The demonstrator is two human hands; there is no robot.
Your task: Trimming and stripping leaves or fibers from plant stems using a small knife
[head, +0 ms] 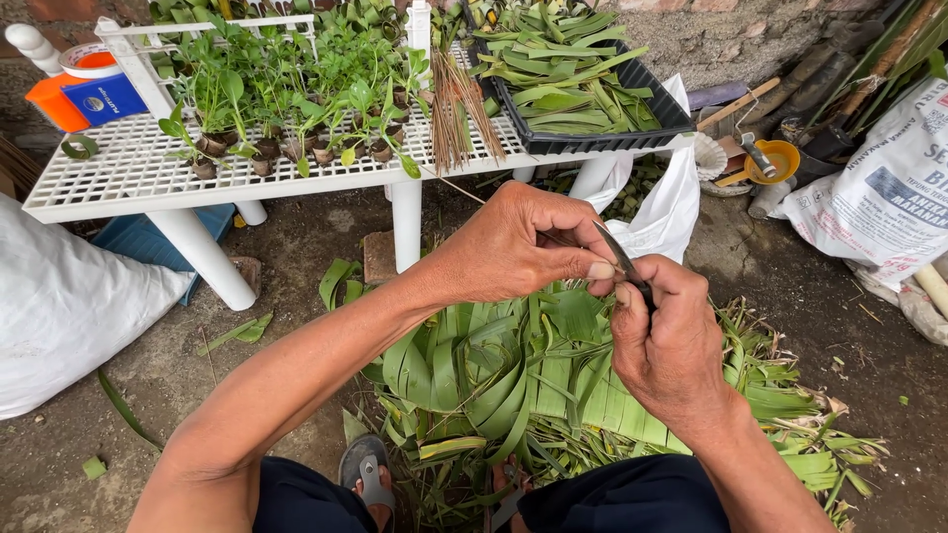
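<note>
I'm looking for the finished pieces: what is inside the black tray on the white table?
The black tray holds a loose heap of cut green leaf strips, piled above its rim. The tray's floor and anything under the heap are covered.

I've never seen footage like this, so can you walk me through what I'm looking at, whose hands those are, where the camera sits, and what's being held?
There is one picture, from a camera worn on a person's head, looking down. The left hand and right hand meet above a heap of green leaf strips on the dirt ground. Both pinch a thin dark blade-like tool; its exact kind is hard to tell. Beyond stands a white grid table with small potted seedlings, a bundle of thin sticks and a black tray of cut leaves.
</note>
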